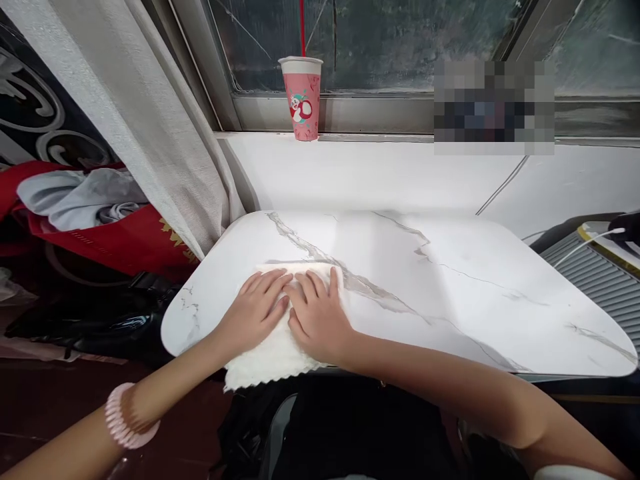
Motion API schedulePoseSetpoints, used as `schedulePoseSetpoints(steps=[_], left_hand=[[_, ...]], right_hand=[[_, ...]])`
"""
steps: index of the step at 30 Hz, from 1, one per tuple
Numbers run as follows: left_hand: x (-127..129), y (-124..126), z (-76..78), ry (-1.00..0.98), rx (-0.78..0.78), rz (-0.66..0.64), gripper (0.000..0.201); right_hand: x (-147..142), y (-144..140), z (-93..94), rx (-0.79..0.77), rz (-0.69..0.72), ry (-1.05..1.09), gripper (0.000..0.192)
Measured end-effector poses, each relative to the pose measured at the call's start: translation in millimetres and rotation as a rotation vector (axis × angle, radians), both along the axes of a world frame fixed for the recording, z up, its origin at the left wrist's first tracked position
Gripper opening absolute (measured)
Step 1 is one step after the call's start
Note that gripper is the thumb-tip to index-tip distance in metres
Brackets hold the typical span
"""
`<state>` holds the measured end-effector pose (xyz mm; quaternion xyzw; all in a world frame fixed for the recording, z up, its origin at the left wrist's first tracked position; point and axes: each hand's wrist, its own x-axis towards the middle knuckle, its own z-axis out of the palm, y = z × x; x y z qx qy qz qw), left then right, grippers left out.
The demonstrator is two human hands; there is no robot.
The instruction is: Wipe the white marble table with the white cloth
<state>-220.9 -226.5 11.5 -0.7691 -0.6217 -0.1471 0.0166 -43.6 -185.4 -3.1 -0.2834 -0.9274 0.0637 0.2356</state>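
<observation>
A white cloth (280,357) with a scalloped edge lies on the white marble-patterned table (400,280), its near edge hanging over the front. My left hand (259,310) rests flat on the cloth's left part, fingers stretched out, with a pink coil band (125,417) on that wrist. On the cloth's right part lies my right hand (317,312), palm down and fingers spread. The two hands nearly touch at the fingertips. Neither hand is gripping the cloth; both press on it from above.
A pink paper cup (303,100) with a red straw stands on the window ledge behind the table. A pale curtain (145,107) hangs at the left, beside a red bag (115,243) holding grey fabric. A ribbed grey case (590,257) with a white cable is at the right.
</observation>
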Motion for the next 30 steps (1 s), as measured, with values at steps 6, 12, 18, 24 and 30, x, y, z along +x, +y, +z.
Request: schedulePoseSetpoints(steps=[6,12,18,24,30], left_hand=[[-25,36,7.4,0.151,-0.001,0.124,0.049],[-39,107,8.5,0.035,-0.151,0.294,0.047],[-47,172,2.2,0.077,-0.029,0.379,0.045],[-58,213,0.5,-0.009,-0.018,0.396,0.044],[-66,237,-0.7,-0.040,-0.004,0.428,0.045]], right_hand=[[-36,30,-2.9,-0.006,-0.053,0.049,0.040],[-72,84,-2.0,-0.049,-0.176,0.063,0.032],[-95,152,-4.5,-0.052,-0.190,0.070,0.032],[-108,194,-5.4,-0.074,-0.197,0.073,0.031],[-117,220,-2.7,-0.092,-0.205,0.055,0.033]])
